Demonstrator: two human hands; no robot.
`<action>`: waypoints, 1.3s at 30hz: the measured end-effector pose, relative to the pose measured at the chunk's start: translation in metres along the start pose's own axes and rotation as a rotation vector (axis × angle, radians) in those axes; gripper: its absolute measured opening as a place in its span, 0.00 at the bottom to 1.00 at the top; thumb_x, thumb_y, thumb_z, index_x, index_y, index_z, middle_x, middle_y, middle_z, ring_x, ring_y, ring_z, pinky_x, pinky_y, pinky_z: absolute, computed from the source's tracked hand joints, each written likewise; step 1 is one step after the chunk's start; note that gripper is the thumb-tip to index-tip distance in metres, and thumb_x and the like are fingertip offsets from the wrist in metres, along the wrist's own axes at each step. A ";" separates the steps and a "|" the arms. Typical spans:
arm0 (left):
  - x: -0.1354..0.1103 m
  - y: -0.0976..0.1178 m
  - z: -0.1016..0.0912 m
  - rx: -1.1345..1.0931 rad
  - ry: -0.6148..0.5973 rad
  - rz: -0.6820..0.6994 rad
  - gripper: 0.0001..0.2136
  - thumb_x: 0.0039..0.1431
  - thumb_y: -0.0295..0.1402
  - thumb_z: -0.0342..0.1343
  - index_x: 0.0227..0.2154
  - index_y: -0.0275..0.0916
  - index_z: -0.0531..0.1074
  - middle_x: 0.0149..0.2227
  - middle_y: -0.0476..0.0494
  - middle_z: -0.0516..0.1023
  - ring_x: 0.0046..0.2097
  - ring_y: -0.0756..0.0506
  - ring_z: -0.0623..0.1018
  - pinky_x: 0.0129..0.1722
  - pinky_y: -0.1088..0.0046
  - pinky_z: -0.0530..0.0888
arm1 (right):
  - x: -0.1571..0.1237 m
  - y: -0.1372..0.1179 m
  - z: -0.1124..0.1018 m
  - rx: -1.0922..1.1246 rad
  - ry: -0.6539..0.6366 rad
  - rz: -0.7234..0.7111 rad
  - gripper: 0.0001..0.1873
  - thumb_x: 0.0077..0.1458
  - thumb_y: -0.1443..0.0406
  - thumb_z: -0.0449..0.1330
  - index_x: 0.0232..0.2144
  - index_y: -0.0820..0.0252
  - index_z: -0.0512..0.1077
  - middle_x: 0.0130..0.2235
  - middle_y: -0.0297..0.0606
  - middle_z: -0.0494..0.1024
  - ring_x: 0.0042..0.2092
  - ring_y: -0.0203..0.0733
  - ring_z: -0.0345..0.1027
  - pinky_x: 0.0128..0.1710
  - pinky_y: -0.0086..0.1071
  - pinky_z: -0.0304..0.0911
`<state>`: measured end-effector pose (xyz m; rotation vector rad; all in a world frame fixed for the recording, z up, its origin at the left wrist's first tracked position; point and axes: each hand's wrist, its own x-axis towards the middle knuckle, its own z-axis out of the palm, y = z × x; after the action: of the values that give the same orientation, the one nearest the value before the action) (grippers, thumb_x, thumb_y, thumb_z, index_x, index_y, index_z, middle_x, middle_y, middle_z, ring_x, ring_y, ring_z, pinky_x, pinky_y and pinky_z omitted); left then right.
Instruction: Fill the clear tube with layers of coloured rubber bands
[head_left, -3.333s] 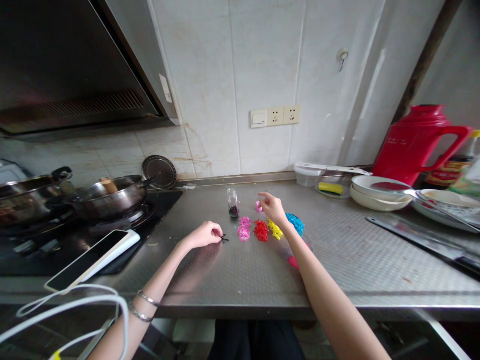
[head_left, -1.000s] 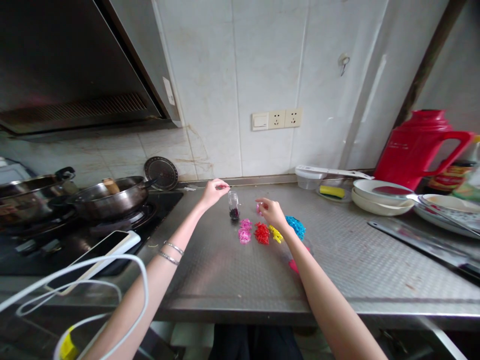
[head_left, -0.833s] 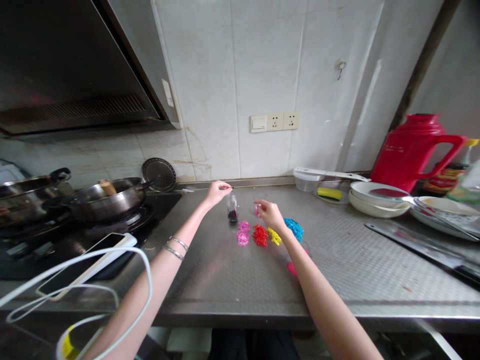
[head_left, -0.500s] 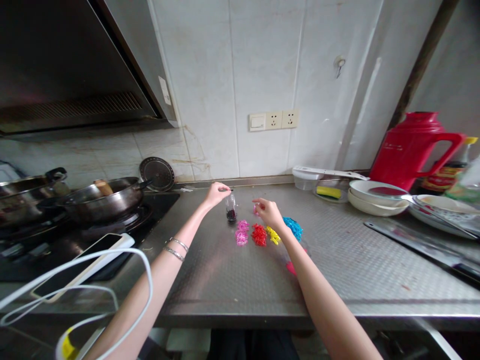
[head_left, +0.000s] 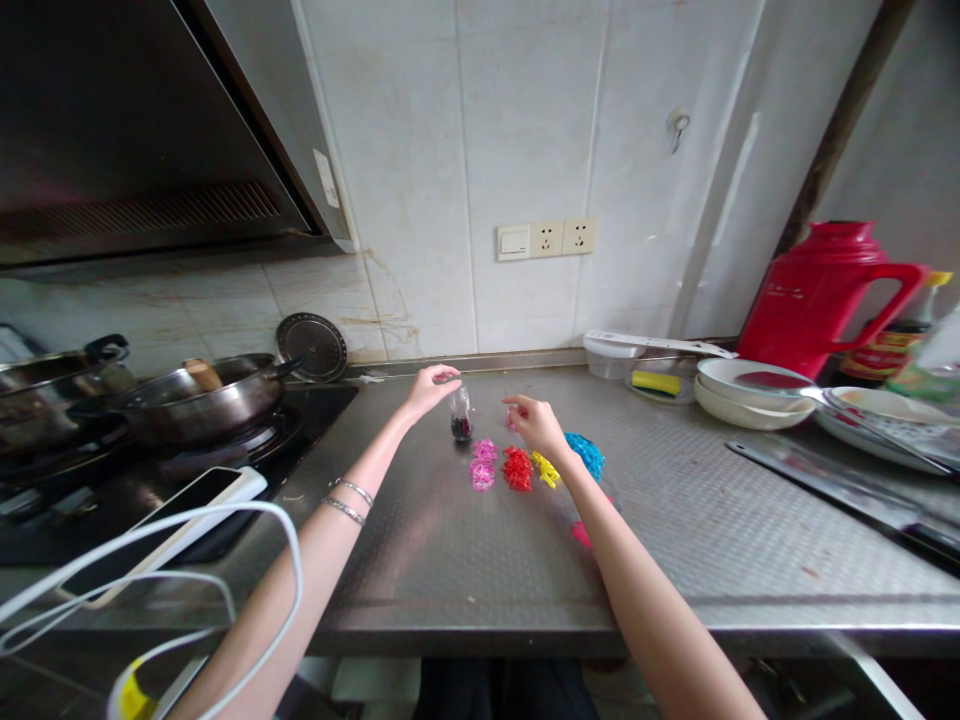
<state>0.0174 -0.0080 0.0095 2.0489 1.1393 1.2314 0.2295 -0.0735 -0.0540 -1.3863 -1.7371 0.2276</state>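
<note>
Standing on the bench (head_left: 675, 520): 1 small clear jar (head_left: 460, 406), upright, mouth up, near the middle.
Jar contents: dark pieces, settled in the lower part; individual pieces not resolvable.
Loose stock: small tangled pieces in a pink heap (head_left: 483, 465) of 2 clusters, a red heap (head_left: 517, 468), a yellow heap (head_left: 545, 470) and a blue heap (head_left: 586, 455).
Left hand (head_left: 435, 388): grip slightly parted at the jar mouth; nothing visible between the fingertips.
Right hand (head_left: 536, 424): fingers curled beside a small pink item (head_left: 511, 420); hold on it cannot be determined.
Shallow dish (head_left: 684, 397): 1 yellow sponge (head_left: 656, 383).
Partly hidden: bright pink item (head_left: 580, 534), behind the right forearm.
Cut off: pot (head_left: 45, 400), left edge.
</note>
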 end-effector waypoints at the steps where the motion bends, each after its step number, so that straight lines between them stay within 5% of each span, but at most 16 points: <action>1: 0.000 -0.001 0.000 -0.024 0.004 -0.007 0.12 0.42 0.33 0.58 0.32 0.35 0.74 0.36 0.42 0.75 0.40 0.46 0.72 0.44 0.68 0.66 | 0.000 0.000 0.000 -0.002 -0.002 0.000 0.18 0.48 0.67 0.49 0.40 0.58 0.72 0.24 0.33 0.75 0.27 0.35 0.65 0.28 0.25 0.56; 16: -0.036 -0.057 0.030 -0.252 -0.059 -0.297 0.30 0.36 0.35 0.66 0.45 0.35 0.63 0.35 0.45 0.69 0.37 0.49 0.70 0.43 0.69 0.66 | -0.001 -0.002 0.014 -0.180 -0.226 -0.033 0.16 0.47 0.68 0.51 0.36 0.57 0.75 0.37 0.38 0.78 0.39 0.38 0.69 0.40 0.25 0.59; 22: -0.047 -0.052 0.037 -0.321 -0.121 -0.373 0.33 0.36 0.32 0.66 0.48 0.36 0.59 0.35 0.46 0.70 0.38 0.49 0.72 0.44 0.70 0.66 | -0.004 -0.003 0.019 -0.225 -0.338 -0.037 0.16 0.46 0.66 0.53 0.38 0.60 0.75 0.39 0.41 0.77 0.43 0.41 0.67 0.44 0.27 0.58; 31: -0.051 -0.053 0.041 -0.237 -0.104 -0.309 0.28 0.39 0.35 0.64 0.45 0.34 0.63 0.33 0.45 0.72 0.37 0.48 0.73 0.42 0.69 0.68 | 0.000 0.004 0.032 -0.287 -0.364 -0.152 0.20 0.49 0.59 0.56 0.42 0.61 0.73 0.39 0.45 0.75 0.48 0.46 0.61 0.51 0.36 0.51; 39: -0.052 -0.050 0.042 -0.225 -0.053 -0.289 0.24 0.41 0.35 0.63 0.42 0.33 0.66 0.34 0.43 0.74 0.37 0.47 0.74 0.43 0.67 0.69 | -0.004 -0.005 0.035 -0.352 -0.384 -0.217 0.17 0.53 0.59 0.52 0.38 0.60 0.76 0.35 0.44 0.75 0.38 0.41 0.65 0.45 0.32 0.55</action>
<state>0.0217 -0.0250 -0.0726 1.6750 1.1665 1.1003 0.2008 -0.0665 -0.0737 -1.4514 -2.3185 0.0702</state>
